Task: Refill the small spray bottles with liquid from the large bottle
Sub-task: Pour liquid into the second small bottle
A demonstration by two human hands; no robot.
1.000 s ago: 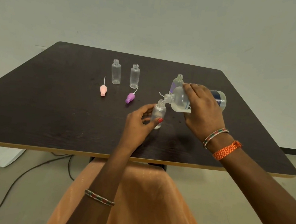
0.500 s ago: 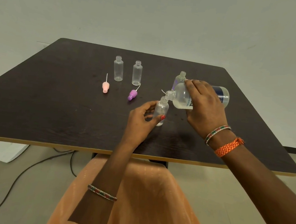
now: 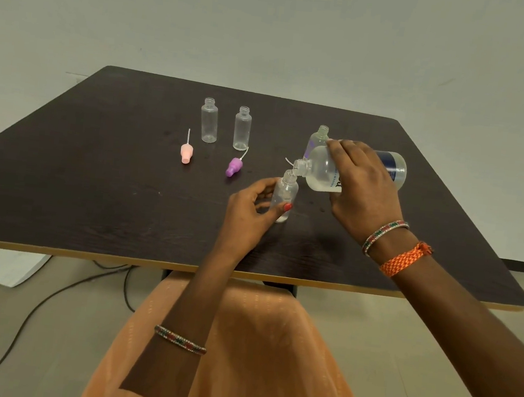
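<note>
Left hand pinching small bottle upright on worktop — steadies it. Right hand gripping big bottle tipped sideways, spout over neck — pouring.

Our left hand pinches small bottle between thumb and fingers; our right hand grips tilted large bottle from above, wrist bent.
</note>
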